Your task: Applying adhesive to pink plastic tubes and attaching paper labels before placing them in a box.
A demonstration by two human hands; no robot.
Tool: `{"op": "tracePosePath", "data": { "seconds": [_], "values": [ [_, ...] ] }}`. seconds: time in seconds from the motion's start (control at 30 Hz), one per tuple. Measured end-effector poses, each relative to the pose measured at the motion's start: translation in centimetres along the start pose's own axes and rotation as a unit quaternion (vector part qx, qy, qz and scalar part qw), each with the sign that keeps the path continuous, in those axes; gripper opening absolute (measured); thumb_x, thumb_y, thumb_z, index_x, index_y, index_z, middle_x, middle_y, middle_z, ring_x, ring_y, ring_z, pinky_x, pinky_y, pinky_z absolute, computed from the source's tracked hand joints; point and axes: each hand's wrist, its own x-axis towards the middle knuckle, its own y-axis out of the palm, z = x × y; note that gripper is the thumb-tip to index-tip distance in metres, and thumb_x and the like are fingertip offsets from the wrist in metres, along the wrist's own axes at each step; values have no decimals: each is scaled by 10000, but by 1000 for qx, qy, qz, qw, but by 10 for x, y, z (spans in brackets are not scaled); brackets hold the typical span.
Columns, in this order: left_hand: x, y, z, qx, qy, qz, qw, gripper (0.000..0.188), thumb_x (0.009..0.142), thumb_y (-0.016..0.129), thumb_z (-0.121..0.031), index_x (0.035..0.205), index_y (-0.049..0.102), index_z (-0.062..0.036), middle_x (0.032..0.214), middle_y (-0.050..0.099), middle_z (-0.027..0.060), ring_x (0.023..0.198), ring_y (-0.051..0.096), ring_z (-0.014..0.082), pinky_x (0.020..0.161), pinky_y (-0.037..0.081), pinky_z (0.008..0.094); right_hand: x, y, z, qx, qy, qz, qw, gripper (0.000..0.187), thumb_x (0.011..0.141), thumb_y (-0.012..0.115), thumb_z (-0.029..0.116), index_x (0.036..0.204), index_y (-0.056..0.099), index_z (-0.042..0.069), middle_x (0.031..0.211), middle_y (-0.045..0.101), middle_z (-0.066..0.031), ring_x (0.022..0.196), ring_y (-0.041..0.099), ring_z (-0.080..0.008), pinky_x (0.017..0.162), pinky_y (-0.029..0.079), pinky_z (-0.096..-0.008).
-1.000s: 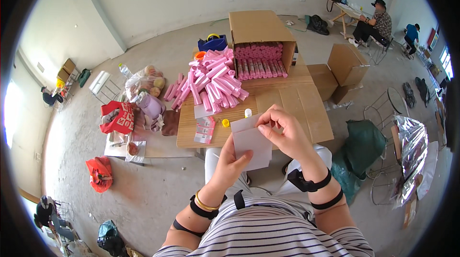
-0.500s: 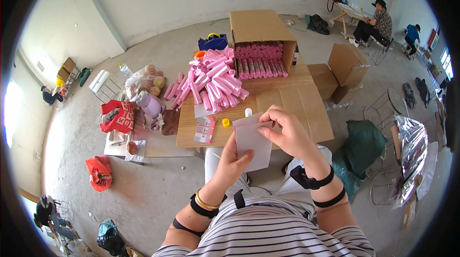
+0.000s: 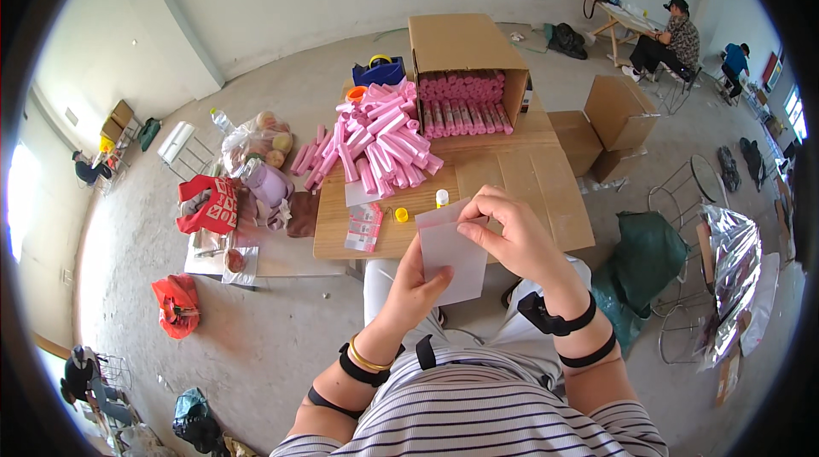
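Both of my hands hold white paper sheets (image 3: pixel 454 263) over the table's front edge. My left hand (image 3: pixel 418 285) grips them at the left side, its thumb across the front. With thumb and fingers closed, my right hand (image 3: pixel 503 227) pinches the upper right edge; there the sheets stand slightly apart. Just beyond the paper stand a glue stick (image 3: pixel 442 198) and its yellow cap (image 3: pixel 402 215). Pink and white printed labels (image 3: pixel 364 227) lie to the left. Farther back, pink rolled tubes (image 3: pixel 384 137) form a loose heap.
An open cardboard box (image 3: pixel 469 39) packed with pink rolls stands at the table's back, beside a blue tape dispenser (image 3: pixel 379 72). A low side table (image 3: pixel 294 263) at left carries bags. Right of the table are a dark green sack (image 3: pixel 644 257) and stools. Other people sit farther off.
My hands and the sheets stay almost in place; the right fingers have shifted very slightly along the upper edge. The rest looks the same.
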Motion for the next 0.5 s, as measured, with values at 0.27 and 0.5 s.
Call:
{"op": "tracePosePath", "data": {
  "seconds": [0.27, 0.5],
  "values": [
    [-2, 2, -2, -14, -17, -4, 1000, 581, 839, 469, 115, 1387, 334, -26, 1239, 497, 49, 1177, 459, 119, 1006, 363, 281, 1, 4, -1, 30, 1, -10, 1000, 102, 814, 669, 48, 845, 588, -5, 817, 544, -84, 784, 545, -210, 734, 427, -313],
    [-3, 0, 0, -27, -24, -6, 999, 597, 830, 467, 119, 1391, 326, -28, 1235, 499, 48, 1171, 468, 122, 1006, 368, 287, 3, 4, -5, 49, 15, 11, 999, 113, 824, 676, 63, 857, 591, -4, 845, 543, -48, 814, 537, -137, 770, 426, -273]
  ]
}}
